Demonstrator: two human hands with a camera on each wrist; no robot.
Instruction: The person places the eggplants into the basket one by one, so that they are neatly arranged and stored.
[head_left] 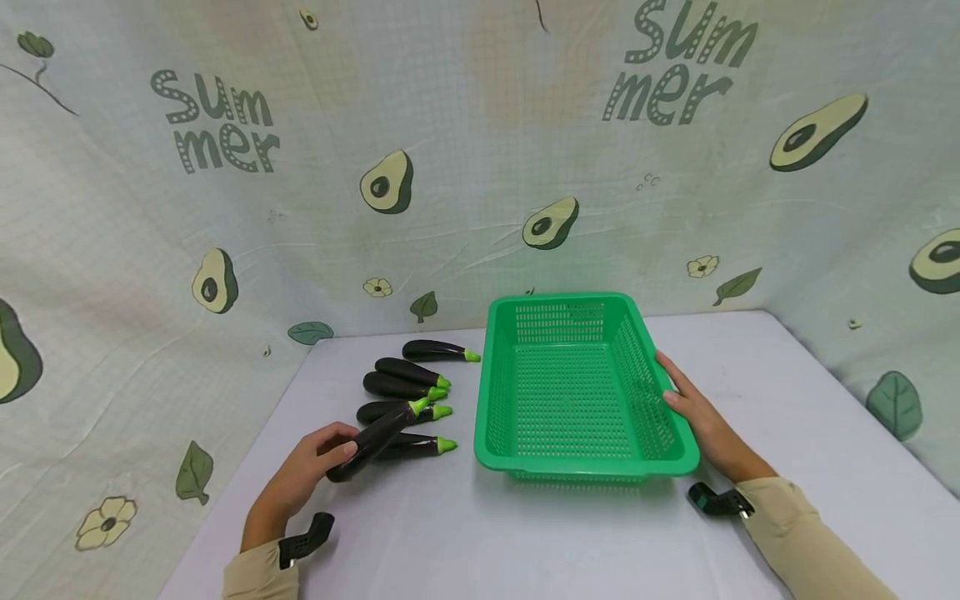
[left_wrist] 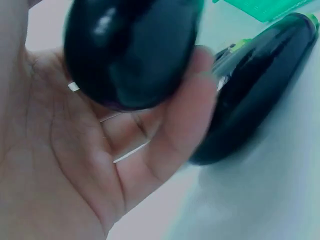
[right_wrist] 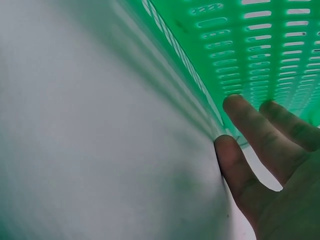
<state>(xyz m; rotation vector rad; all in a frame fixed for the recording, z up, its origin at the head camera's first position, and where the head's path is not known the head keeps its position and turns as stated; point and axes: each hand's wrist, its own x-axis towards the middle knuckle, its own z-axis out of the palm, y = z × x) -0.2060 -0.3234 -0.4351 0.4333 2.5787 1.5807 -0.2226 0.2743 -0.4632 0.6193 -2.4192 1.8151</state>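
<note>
My left hand (head_left: 303, 467) grips a dark purple eggplant (head_left: 375, 442) with a green stem end, held tilted above other eggplants. In the left wrist view the held eggplant's rounded end (left_wrist: 132, 55) shows large between curled fingers, and another eggplant (left_wrist: 260, 85) lies just beyond. On the right, a green plastic basket (head_left: 487, 408) with perforated walls shows nothing inside. My right hand (head_left: 708, 425) holds its right rim, the thumb at the rim. In the right wrist view, fingers rest against the outer side of the basket's slotted wall (right_wrist: 225, 60).
Several more eggplants lie in a loose column left of the basket, stems pointing right, including the farthest one (head_left: 435, 351) and the nearest one (head_left: 416, 446). A white tabletop (head_left: 480, 550) carries everything. Behind it hangs a printed cloth (head_left: 465, 125) with avocados and lettering.
</note>
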